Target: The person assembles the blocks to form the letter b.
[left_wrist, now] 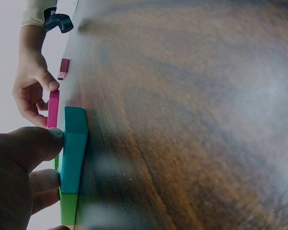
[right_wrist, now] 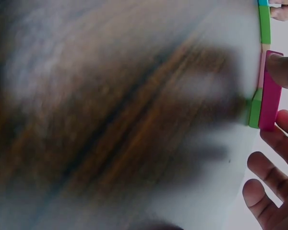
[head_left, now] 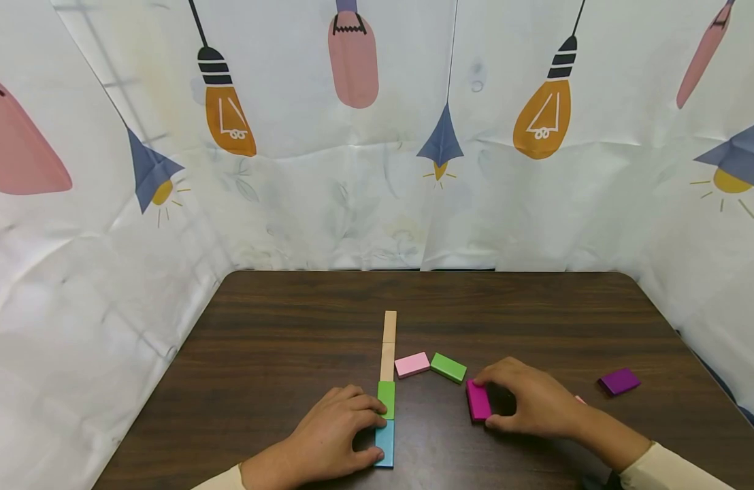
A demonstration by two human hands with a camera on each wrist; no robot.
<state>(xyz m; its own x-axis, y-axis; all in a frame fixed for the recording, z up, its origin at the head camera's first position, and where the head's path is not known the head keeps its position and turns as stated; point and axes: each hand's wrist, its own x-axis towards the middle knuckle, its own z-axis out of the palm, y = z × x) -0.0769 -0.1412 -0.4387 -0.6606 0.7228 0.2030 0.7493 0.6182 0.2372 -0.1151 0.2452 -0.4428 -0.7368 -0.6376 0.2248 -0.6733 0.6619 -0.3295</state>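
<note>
A straight row on the brown table holds a blue block (head_left: pixel 385 444), a green block (head_left: pixel 386 400) and two pale wooden blocks (head_left: pixel 387 361). My left hand (head_left: pixel 333 430) rests along the left side of this row. In the left wrist view its thumb touches the near part of the blue block (left_wrist: pixel 75 153), with fingertips farther along the side. My right hand (head_left: pixel 536 401) pinches a magenta block (head_left: pixel 478 400) between thumb and finger at its two ends. The right wrist view shows the magenta block (right_wrist: pixel 271 96) in that pinch, its other fingers loosely bent.
A pink block (head_left: pixel 412 365) angles off the row's right side, with a second green block (head_left: pixel 448 367) just right of it. A purple block (head_left: pixel 619 382) lies farther right. Something small and pink (head_left: pixel 580 399) shows behind the right wrist. Patterned white cloth (head_left: pixel 352 204) hangs around the table (head_left: pixel 279 327).
</note>
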